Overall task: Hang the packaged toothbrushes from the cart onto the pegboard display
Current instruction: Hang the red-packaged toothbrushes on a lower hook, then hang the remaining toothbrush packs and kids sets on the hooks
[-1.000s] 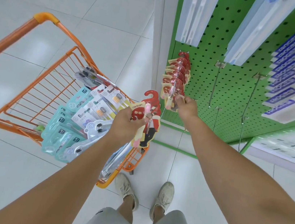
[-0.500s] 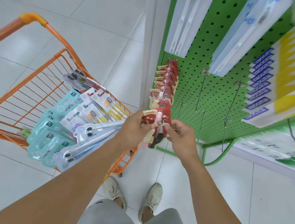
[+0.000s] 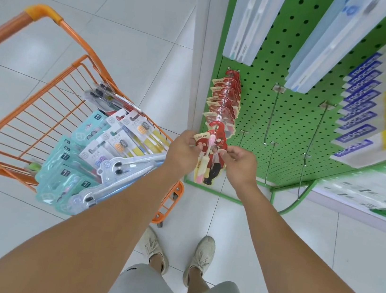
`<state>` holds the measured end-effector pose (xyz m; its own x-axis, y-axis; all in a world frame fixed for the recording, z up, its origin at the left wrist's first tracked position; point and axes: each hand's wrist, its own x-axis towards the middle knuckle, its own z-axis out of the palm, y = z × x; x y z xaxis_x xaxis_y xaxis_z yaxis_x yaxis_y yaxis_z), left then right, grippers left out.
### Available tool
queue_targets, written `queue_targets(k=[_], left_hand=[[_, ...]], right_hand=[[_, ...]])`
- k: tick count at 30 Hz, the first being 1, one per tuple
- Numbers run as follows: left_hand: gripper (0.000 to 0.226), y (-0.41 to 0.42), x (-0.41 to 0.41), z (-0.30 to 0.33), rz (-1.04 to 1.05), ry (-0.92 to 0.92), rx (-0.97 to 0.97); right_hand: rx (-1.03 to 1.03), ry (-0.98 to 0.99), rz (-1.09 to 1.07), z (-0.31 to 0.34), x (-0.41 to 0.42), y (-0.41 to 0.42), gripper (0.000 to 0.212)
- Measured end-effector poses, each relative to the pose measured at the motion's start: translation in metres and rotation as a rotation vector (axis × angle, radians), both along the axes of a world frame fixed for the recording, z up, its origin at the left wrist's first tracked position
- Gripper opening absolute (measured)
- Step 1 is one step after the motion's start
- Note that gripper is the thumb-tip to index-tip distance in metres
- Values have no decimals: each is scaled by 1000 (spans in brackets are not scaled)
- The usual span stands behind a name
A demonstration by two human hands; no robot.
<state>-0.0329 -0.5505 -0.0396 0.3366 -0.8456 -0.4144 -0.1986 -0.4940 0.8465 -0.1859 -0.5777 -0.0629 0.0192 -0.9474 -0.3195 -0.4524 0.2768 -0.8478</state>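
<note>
Floor [image 3: 136, 14]: pale grey glossy tiles with thin dark grout lines, running under everything in view.

Upright post [image 3: 200, 48]: white, flat-faced, standing at the left edge of the green panel.

Shoes [image 3: 200, 254]: one pair, off-white fabric, laced, worn; both planted on the tiles, toes toward the display.

Shorts [image 3: 142, 290]: grey fabric, at the lower edge of view.

Lower shelf [image 3: 363, 197]: white, at far right, carrying blurred white and green packs; print unreadable.

Base frame [image 3: 301, 196]: green metal tubing, curved, standing on the floor below the shelf.
</note>
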Motion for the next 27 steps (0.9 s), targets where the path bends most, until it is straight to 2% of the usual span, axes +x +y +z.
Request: queue_targets(k=[3,5,9,11,14,15,17,19,21,24,27], left_hand=[[44,9,7,-1,70,112,21],[39,21,16,-3,87,133,21],[22,47,28,0,81,46,6],[15,62,33,4,89,-3,5],[12,93,44,6,123,-96,42],[10,106,51,6,164,-124,56],[11,139,70,7,286,-182,54],[20,174,92,8,405,-303,49],[32,207,115,5,510,-417,74],[44,243,138,-2,521,-453,164],[41,258,141,-10,476,-353,209]], right_hand=[[23,22,-18,-2,9,-14,11],[46,30,-40,0,14,-26,12],[64,64,-43,10,21,-45,16],[101,65,-76,14,25,-43,29],[279,31,-182,23,31,-8,51],[303,29,-127,23,36,10,50],[206,30,233,20,55,52,45],[22,44,651,15,79,88,50],[-196,150,926,7,106,104,63],[-313,421,1130,3,138,103,71],[-338,710,1270,4,151,95,54]])
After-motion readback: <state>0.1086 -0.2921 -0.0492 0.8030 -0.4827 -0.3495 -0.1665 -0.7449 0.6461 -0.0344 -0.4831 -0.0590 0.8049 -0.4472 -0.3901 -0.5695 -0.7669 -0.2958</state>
